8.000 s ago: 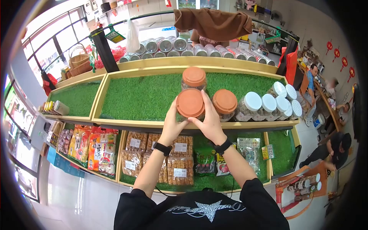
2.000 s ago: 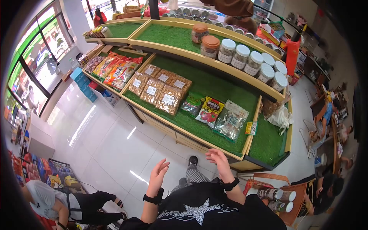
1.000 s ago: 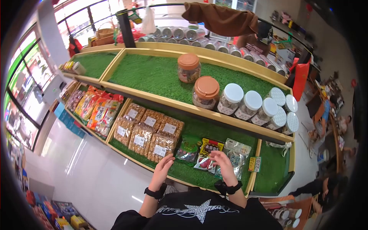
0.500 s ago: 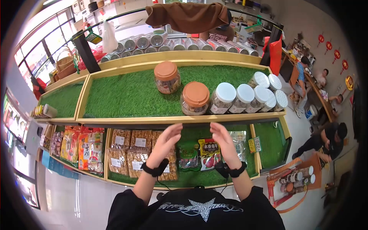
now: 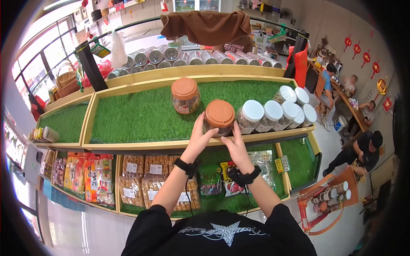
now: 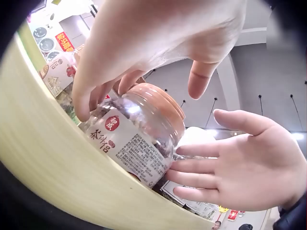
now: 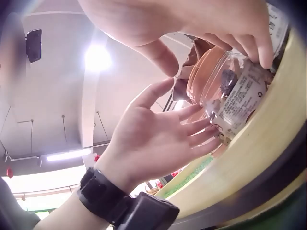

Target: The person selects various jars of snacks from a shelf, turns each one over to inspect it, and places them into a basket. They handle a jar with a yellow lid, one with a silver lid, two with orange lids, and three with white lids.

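Observation:
In the head view, an orange-lidded clear plastic jar (image 5: pixel 220 113) stands by the front edge of the upper shelf. My left hand (image 5: pixel 200 140) is at its left side, fingers reaching along the jar body. My right hand (image 5: pixel 236 149) is at the opposite side, its thumb toward the front. The left wrist view shows the jar's printed label (image 6: pixel 132 151) and the right hand's nearly straight fingers (image 6: pixel 196 179) right at the jar wall. Fingers (image 7: pixel 199 136) of the left hand extend to the jar in the right wrist view. Both thumbs stay off the lid.
A second orange-lidded jar (image 5: pixel 185 94) stands behind and left. Several white-lidded jars (image 5: pixel 253 112) line up close on the right. A wooden front rail (image 5: pixel 179 145) edges the green-turf shelf. Packaged snacks (image 5: pixel 132 187) lie on the lower shelf; cans (image 5: pixel 171 53) are stacked behind.
Half a second ago both hands were raised apart in front of the shelf. They have moved forward and closer together, to either side of the front orange-lidded jar.

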`<state>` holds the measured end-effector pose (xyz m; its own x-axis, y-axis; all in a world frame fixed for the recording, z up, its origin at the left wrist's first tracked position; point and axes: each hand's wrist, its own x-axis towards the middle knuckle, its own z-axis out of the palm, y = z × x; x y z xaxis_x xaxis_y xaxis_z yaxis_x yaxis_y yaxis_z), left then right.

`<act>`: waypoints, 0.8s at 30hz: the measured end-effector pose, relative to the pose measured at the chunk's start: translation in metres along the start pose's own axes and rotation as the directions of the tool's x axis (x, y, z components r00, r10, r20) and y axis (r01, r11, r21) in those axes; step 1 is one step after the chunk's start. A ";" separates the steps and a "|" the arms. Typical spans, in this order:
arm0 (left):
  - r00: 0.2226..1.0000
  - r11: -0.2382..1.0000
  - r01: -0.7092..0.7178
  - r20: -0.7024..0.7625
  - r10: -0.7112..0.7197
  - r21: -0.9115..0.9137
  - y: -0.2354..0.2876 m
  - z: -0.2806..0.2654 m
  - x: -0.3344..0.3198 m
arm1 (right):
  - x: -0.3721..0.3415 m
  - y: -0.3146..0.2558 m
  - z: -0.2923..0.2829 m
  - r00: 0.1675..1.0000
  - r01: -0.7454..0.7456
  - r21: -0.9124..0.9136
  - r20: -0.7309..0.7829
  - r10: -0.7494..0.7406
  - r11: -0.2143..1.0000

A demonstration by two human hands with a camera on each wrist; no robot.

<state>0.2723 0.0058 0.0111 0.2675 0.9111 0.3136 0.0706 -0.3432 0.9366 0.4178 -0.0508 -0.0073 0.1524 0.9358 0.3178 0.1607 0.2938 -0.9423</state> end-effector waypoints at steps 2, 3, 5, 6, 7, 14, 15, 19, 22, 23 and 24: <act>1.000 1.000 -0.007 -0.011 0.007 -0.006 -0.016 0.003 0.008 | 0.002 0.002 0.000 0.998 -0.012 -0.056 -0.061 0.008 0.998; 1.000 1.000 -0.008 -0.019 0.007 -0.011 -0.017 0.004 0.009 | 0.003 0.001 0.000 0.998 -0.010 -0.057 -0.060 0.007 0.998; 0.999 0.999 -0.033 -0.041 0.032 -0.021 -0.020 0.006 0.011 | 0.004 0.001 -0.001 0.996 -0.025 -0.066 -0.082 0.020 0.998; 0.998 0.999 -0.049 -0.033 0.049 0.011 -0.021 0.005 0.012 | 0.003 -0.002 -0.001 0.996 -0.026 -0.067 -0.081 0.021 0.997; 0.998 0.997 -0.064 -0.024 0.065 0.043 -0.021 0.005 0.012 | 0.000 -0.008 -0.001 0.998 0.012 -0.193 -0.057 -0.023 0.981; 0.999 0.987 -0.033 -0.015 0.031 -0.155 0.009 -0.008 -0.009 | -0.013 -0.032 0.005 0.998 0.056 -0.145 0.050 -0.050 0.988; 0.997 0.982 -0.077 -0.042 0.071 -0.174 0.017 -0.010 -0.015 | -0.018 -0.041 0.009 0.997 0.056 -0.141 0.051 -0.049 0.988; 0.971 0.965 -0.230 -0.101 0.218 -0.124 0.058 -0.015 -0.052 | -0.042 -0.082 0.015 0.996 -0.031 0.241 0.087 0.010 0.970; 0.977 0.938 -0.212 -0.089 0.195 -0.274 0.083 -0.014 -0.089 | -0.062 -0.098 0.008 0.987 0.076 0.332 0.111 -0.119 0.940; 0.976 0.927 -0.217 -0.094 0.198 -0.307 0.086 -0.012 -0.099 | -0.069 -0.099 0.006 0.988 0.070 0.329 0.106 -0.110 0.942; 0.975 0.927 -0.220 -0.087 0.203 -0.303 0.081 -0.011 -0.108 | -0.077 -0.099 0.004 0.991 0.018 0.368 0.120 -0.067 0.930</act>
<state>0.2384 -0.1181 0.0552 0.1914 0.8389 0.5095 -0.2850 -0.4492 0.8467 0.3863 -0.1507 0.0611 0.0231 0.9308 0.3648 -0.2065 0.3615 -0.9092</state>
